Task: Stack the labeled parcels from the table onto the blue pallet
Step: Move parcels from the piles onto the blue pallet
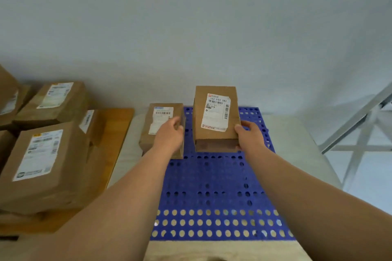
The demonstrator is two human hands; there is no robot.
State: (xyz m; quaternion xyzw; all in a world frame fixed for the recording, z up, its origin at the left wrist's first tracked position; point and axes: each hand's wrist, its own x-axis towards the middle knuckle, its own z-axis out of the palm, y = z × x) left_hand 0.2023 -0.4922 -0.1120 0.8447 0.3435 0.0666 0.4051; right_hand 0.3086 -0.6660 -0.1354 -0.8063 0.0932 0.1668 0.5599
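Your right hand has its grip clamped on the right edge of a labeled parcel, thumb on the top face by the label's lower corner, fingers wrapped round the side. That parcel sits over the far part of the blue pallet, label up. Can't tell from this angle whether it's resting on the pallet or held just above it.

Your left hand grips a second, smaller parcel at its right edge, fingers curled over the top near its label. It sits at the pallet's far-left corner, just beside the first parcel, and looks like it overhangs the pallet's left edge onto the pale desk.

Left of the pallet, a wooden board carries the remaining parcels: a big one nearest you, another behind it, a narrow one wedged between them and the board's right side, more cut off at the frame's left edge. All label up.

Right of the pallet, past the desk, a grey metal frame with crossed braces.
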